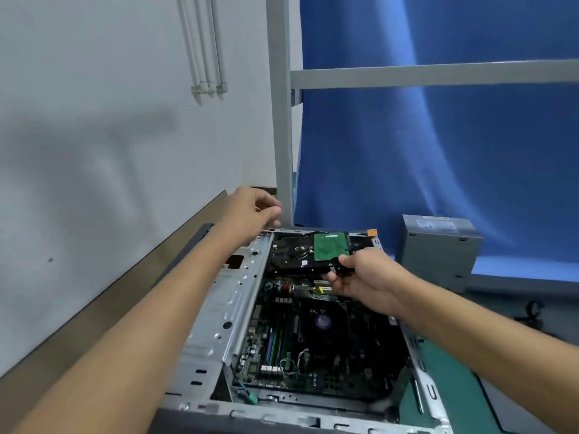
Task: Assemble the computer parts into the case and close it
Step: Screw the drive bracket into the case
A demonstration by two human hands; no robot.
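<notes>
While the motherboard (313, 339) sits in the open case (219, 311), the right hand (366, 280) pinches the hard drive (307, 255) by its near corner over the far bay. Dense, rigid and shock-sensitive, it probably wants edge grips, off its circuit board. Beyond, the left hand (253, 211) hovers, fingers loosely curled, empty.

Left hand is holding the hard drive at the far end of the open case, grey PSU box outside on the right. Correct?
No. The right hand grips the hard drive; the left hand is by the far left corner of the case. The head view shows it. The grey PSU box is outside on the right.
</notes>
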